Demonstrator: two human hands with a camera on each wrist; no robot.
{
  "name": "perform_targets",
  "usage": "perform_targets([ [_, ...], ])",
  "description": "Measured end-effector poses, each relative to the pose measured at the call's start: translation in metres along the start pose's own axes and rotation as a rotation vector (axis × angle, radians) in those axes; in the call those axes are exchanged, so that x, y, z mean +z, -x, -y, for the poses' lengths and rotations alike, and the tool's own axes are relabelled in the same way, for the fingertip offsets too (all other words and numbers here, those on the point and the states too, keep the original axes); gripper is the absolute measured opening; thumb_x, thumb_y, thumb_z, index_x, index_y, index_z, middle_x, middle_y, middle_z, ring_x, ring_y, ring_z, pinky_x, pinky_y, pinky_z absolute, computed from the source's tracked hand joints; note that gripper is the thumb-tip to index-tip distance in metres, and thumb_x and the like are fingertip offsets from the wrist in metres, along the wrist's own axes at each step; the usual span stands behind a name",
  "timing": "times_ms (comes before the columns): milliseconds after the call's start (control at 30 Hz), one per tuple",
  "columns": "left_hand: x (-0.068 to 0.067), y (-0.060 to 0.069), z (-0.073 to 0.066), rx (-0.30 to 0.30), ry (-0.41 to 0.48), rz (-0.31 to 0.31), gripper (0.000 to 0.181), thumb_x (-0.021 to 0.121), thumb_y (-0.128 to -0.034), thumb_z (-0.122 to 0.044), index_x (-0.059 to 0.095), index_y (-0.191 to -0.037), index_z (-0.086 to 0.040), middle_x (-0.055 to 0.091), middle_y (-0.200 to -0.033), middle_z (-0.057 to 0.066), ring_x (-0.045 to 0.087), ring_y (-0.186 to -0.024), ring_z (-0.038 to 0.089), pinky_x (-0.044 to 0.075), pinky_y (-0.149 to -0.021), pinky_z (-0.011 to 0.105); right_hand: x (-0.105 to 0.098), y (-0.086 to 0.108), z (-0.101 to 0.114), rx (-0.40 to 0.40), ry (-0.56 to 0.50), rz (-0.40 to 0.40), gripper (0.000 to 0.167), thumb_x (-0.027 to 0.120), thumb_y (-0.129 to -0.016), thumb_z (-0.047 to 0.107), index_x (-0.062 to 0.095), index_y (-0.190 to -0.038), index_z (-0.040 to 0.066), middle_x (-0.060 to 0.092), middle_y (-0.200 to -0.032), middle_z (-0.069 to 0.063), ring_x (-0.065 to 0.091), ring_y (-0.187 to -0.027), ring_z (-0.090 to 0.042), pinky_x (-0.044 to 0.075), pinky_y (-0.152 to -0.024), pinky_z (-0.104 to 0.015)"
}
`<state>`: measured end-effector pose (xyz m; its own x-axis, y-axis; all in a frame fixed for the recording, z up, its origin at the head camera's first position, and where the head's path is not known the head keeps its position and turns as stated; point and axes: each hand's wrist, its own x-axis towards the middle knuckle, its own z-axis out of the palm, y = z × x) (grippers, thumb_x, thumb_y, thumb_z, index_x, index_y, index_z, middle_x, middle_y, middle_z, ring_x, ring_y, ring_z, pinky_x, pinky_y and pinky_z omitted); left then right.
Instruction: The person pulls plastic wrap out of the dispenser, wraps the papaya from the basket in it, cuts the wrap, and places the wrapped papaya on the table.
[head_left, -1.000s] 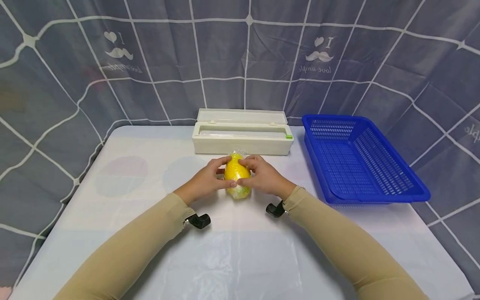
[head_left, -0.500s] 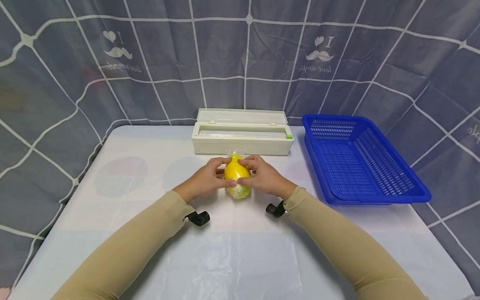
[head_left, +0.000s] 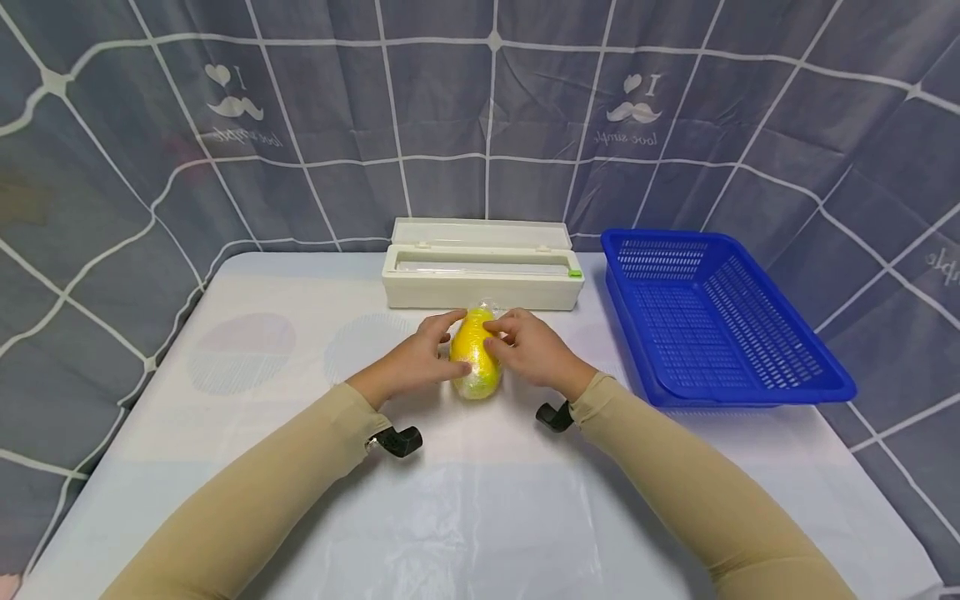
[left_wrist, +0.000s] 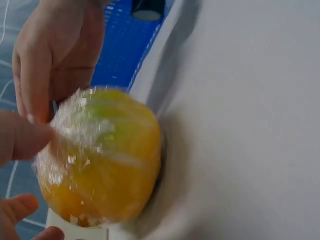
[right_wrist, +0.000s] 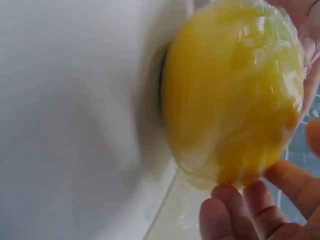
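Observation:
A yellow oval fruit (head_left: pixel 476 350), greenish at one end and wrapped in cling film, stands between the two hands over the table; its exact kind is unclear. My left hand (head_left: pixel 417 358) holds its left side, thumb on the front and fingers toward the far end. In the left wrist view that thumb lies against the film on the fruit (left_wrist: pixel 105 160). My right hand (head_left: pixel 534 350) has its thumb and forefinger on the upper right side. Fingertips (right_wrist: pixel 227 200) of the right hand touch the fruit's end in the right wrist view.
Behind the fruit stands a white cling film dispenser (head_left: pixel 480 293), lid raised, with a green slider at its right end. A blue plastic basket (head_left: pixel 637 333) sits at the table's right. Grey checked cloth (head_left: pixel 442 108) surrounds the white-covered table (head_left: pixel 450 517).
The fruit has turned and tilted slightly, its far tip now leaning right. My right thumb has moved from the front up along the right side. The left hand stays nearly in place.

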<state>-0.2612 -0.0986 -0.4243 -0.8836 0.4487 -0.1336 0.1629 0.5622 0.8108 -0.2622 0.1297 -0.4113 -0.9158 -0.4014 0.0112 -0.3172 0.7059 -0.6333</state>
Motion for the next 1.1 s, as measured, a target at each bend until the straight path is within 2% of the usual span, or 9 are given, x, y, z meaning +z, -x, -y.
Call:
perform_targets([
  [67, 0.004, 0.003, -0.004, 0.035, -0.074, -0.051, 0.075, 0.074, -0.092, -0.035, 0.042, -0.158, -0.02, 0.034, -0.163, 0.016, 0.046, -0.145, 0.04, 0.047, -0.113, 0.06, -0.002, 0.001, 0.002, 0.002, 0.086, -0.021, 0.041, 0.059, -0.106, 0.021, 0.065, -0.142, 0.003, 0.065, -0.121, -0.013, 0.062, -0.098, -0.024, 0.055, -0.081, -0.034],
  [167, 0.012, 0.007, -0.01, 0.092, -0.184, -0.105, 0.065, 0.079, -0.0904, -0.037, 0.055, -0.145, -0.013, 0.045, -0.153, 0.016, 0.053, -0.135, 0.036, 0.049, -0.111, 0.055, -0.006, 0.003, 0.004, -0.006, 0.194, -0.047, 0.035, 0.057, -0.106, 0.015, 0.07, -0.135, 0.002, 0.067, -0.119, -0.014, 0.062, -0.098, -0.025, 0.055, -0.085, -0.036],
  [300, 0.02, 0.009, -0.015, 0.181, -0.309, -0.114, 0.066, 0.084, -0.088, -0.032, 0.056, -0.142, -0.006, 0.051, -0.149, 0.015, 0.057, -0.132, 0.033, 0.049, -0.113, 0.049, -0.012, 0.002, 0.004, -0.06, 0.271, -0.097, 0.026, 0.058, -0.104, 0.009, 0.075, -0.123, 0.002, 0.066, -0.13, -0.016, 0.062, -0.121, -0.032, 0.052, -0.109, -0.045],
  [367, 0.021, 0.008, -0.016, 0.217, -0.347, -0.105, 0.065, 0.083, -0.0881, -0.026, 0.055, -0.143, -0.005, 0.051, -0.15, 0.015, 0.055, -0.135, 0.034, 0.047, -0.117, 0.048, -0.015, 0.001, 0.003, -0.096, 0.28, -0.092, 0.026, 0.059, -0.104, 0.007, 0.074, -0.125, 0.004, 0.065, -0.138, -0.015, 0.059, -0.132, -0.034, 0.046, -0.118, -0.048],
  [467, 0.019, 0.008, -0.019, 0.239, -0.381, -0.075, 0.065, 0.078, -0.0885, -0.018, 0.053, -0.148, -0.007, 0.05, -0.154, 0.013, 0.052, -0.14, 0.036, 0.043, -0.12, 0.051, -0.018, 0.001, -0.001, -0.128, 0.291, -0.041, 0.03, 0.057, -0.106, 0.01, 0.071, -0.133, 0.007, 0.065, -0.145, -0.011, 0.056, -0.141, -0.033, 0.038, -0.123, -0.052],
  [633, 0.011, 0.007, -0.018, 0.201, -0.417, -0.05, 0.069, 0.073, -0.0889, -0.015, 0.052, -0.155, -0.018, 0.046, -0.16, 0.009, 0.047, -0.143, 0.039, 0.042, -0.12, 0.055, -0.022, 0.009, -0.007, -0.065, 0.298, 0.001, 0.032, 0.06, -0.105, 0.018, 0.071, -0.134, 0.011, 0.072, -0.132, -0.005, 0.064, -0.125, -0.029, 0.035, -0.113, -0.054],
  [767, 0.007, 0.008, -0.015, 0.162, -0.359, -0.103, 0.065, 0.07, -0.0885, -0.011, 0.054, -0.151, -0.018, 0.049, -0.158, 0.008, 0.047, -0.145, 0.037, 0.04, -0.121, 0.057, -0.025, 0.015, -0.011, -0.001, 0.249, 0.011, 0.032, 0.067, -0.1, 0.021, 0.072, -0.129, 0.01, 0.073, -0.117, -0.006, 0.066, -0.106, -0.025, 0.041, -0.105, -0.048],
  [933, 0.009, 0.005, -0.01, 0.186, -0.32, -0.138, 0.054, 0.076, -0.0924, -0.017, 0.058, -0.142, -0.009, 0.056, -0.15, 0.009, 0.053, -0.141, 0.031, 0.041, -0.123, 0.049, -0.025, 0.02, -0.014, 0.065, 0.168, 0.035, 0.03, 0.077, -0.096, 0.026, 0.073, -0.122, 0.012, 0.072, -0.106, -0.006, 0.065, -0.094, -0.022, 0.054, -0.085, -0.036],
  [1100, 0.008, 0.0, -0.009, 0.221, -0.351, -0.104, 0.058, 0.082, -0.0925, -0.018, 0.056, -0.142, -0.005, 0.058, -0.15, 0.01, 0.054, -0.142, 0.03, 0.039, -0.124, 0.047, -0.025, 0.023, -0.011, 0.063, 0.146, 0.051, 0.027, 0.076, -0.098, 0.028, 0.074, -0.119, 0.012, 0.071, -0.098, -0.004, 0.062, -0.084, -0.019, 0.054, -0.076, -0.032],
])
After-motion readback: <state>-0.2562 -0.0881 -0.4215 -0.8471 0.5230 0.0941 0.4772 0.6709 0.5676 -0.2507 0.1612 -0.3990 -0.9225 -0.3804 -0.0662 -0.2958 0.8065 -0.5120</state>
